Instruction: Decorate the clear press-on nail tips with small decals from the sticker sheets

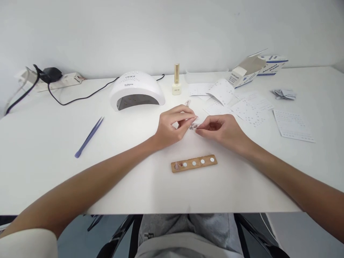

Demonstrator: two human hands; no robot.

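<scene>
My left hand [173, 125] and my right hand [219, 129] meet fingertip to fingertip over the middle of the white table [53, 168]. Both pinch a tiny object [191, 126], possibly a false nail; it is too small to name. A wooden strip [194, 163] with several round white pads lies just in front of the hands, with one small pale piece on its left end. A loose false nail [187, 103] lies behind the left hand.
A white nail lamp [137, 90] and a gold-capped bottle [176, 84] stand at the back. Purple tweezers [89, 137] lie to the left. Dotted paper sheets [252, 109] and opened boxes [248, 71] are at the right. A power strip [57, 80] with cables is far left.
</scene>
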